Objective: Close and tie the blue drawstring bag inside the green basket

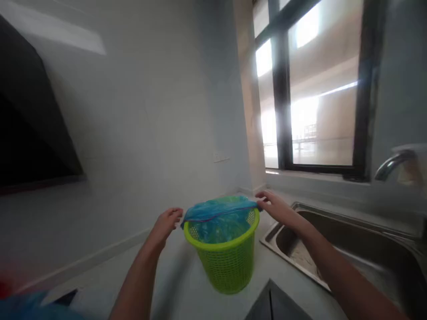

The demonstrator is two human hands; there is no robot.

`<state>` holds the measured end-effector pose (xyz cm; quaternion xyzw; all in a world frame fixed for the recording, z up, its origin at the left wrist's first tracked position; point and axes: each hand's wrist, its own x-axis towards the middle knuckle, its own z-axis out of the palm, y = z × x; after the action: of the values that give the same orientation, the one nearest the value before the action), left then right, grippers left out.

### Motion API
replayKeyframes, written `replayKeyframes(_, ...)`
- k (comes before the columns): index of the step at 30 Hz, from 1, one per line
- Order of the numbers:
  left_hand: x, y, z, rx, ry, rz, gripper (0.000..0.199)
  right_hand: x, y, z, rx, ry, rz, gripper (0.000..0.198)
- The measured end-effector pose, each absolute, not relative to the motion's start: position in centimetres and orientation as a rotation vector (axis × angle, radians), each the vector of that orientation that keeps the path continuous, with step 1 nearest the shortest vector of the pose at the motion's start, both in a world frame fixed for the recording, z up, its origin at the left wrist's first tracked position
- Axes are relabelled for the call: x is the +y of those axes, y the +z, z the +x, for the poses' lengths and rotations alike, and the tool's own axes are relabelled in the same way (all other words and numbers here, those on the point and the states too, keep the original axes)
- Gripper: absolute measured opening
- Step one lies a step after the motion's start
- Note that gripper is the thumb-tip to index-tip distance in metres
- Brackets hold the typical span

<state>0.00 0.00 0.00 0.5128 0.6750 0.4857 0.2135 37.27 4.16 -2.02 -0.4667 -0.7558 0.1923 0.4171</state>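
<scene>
A lime-green plastic basket with a woven-look wall stands upright on the counter in front of me. A translucent blue plastic bag hangs inside it. The bag's upper edge, with a thin purple line along it, stretches over the back of the rim. My left hand is at the bag's left corner, its fingers loosely bent and apart. At the right corner, my right hand pinches the bag's edge beside the rim. The basket's bottom inside is hidden by the bag.
Right of the basket, a stainless steel sink is set into the white counter, below a curved faucet and a dark-framed window. A grey pointed object is at the front edge. Blurred blue material lies lower left.
</scene>
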Motion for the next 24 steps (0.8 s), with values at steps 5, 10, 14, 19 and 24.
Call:
replayKeyframes(5, -2.6, 1.5, 2.8, 1.714, 1.131, 1.781, 0.051, 1.2, -1.3, 36.7, -2.05, 0.244, -1.211, 0.025)
replayKeyframes(10, -3.1, 1.0, 4.3, 2.094, 0.922, 2.127, 0.027, 0.3, -1.0, 36.1, -2.133, 0.129, -1.376, 0.029)
replayKeyframes(14, -3.2, 1.0, 5.0, 2.434, 0.777, 2.154, 0.022, -0.2, -0.7, 35.3, -2.077, 0.127, -1.54, 0.033)
replayKeyframes(19, -4.4, 1.6, 6.3, 2.537, 0.695, 2.141, 0.031, 0.1, -0.9, 34.4, -2.004, 0.143, -1.653, 0.034)
replayKeyframes(24, -6.6, 1.9, 7.6, 2.444, 0.629, 2.275, 0.032, 1.3, -1.5, 34.9, -1.888, 0.201, -1.546, 0.045)
